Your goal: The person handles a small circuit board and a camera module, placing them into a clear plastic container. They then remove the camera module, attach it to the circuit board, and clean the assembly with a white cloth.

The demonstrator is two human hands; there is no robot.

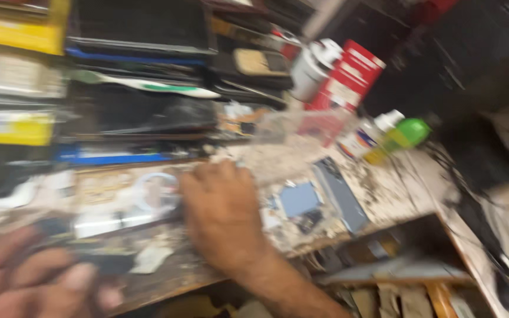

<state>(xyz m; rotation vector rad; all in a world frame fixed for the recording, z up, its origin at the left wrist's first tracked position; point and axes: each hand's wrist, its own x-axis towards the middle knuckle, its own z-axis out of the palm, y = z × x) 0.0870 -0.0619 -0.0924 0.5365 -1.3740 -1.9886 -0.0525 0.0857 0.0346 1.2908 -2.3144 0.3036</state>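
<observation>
The single head-worn camera looks steeply down and forward at close range onto a cluttered workbench, tilted so the bench edge runs diagonally (motion blur softens the whole frame), with stacked shelving filling the upper left.

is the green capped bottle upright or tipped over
Tipped: the green-capped bottle lies on its side on the worktop, cap pointing right.

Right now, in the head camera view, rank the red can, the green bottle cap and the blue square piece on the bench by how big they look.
1. red can, largest
2. blue square piece
3. green bottle cap, smallest
The picture is blurred, and the can stands farther back, so this is apparent size only.
</observation>
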